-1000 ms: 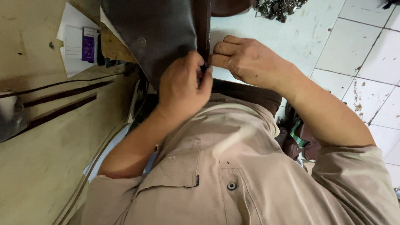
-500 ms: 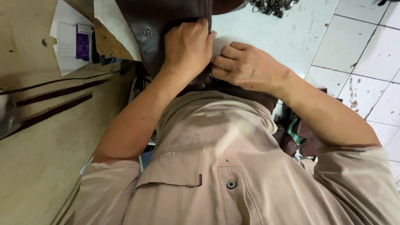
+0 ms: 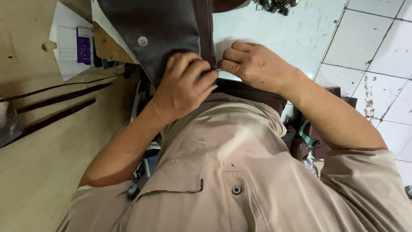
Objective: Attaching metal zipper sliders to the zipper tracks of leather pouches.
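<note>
Fingers (image 3: 195, 71) of the left hand (image 3: 182, 88) are curled closed, pinching the dark leather piece (image 3: 159, 30) beside its zipper (image 3: 211, 34). The right hand (image 3: 253, 64) is bent closed at the zipper's lower end, gripping the edge. A metal snap (image 3: 143, 41) sits left of the zipper. The leather hangs above the beige shirt (image 3: 240, 172).

Dark leather piece (image 3: 163, 30) cut off at top edge, its zipper end (image 3: 216, 68) hidden under fingers
</note>
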